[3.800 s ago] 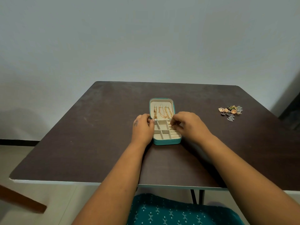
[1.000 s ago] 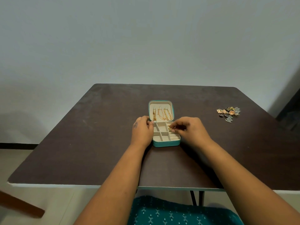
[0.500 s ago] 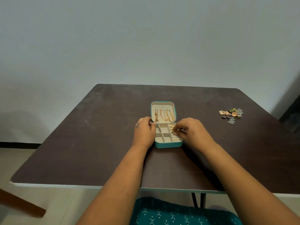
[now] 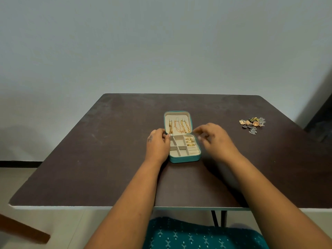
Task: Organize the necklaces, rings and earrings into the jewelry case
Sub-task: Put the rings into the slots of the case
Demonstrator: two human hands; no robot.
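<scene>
Right hand (image 4: pixel 214 139) has lifted off the rings (image 4: pixel 190 141), fingers loose and empty, left hand (image 4: pixel 158 143) steadying the case (image 4: pixel 185 159); earrings (image 4: pixel 253 123) next, likely a far reach right.

The left hand (image 4: pixel 158 145) covers the left wall of the jewelry case (image 4: pixel 185 159), so whether its fingers curl round that wall cannot be told. The right hand (image 4: pixel 214 139), just right of the case, is motion-blurred at the fingertips; whether they hold anything cannot be told. The earrings (image 4: pixel 252 124), well to the right of the case, form a heap too small to count. Both forearms are cut off by the lower edge.
</scene>
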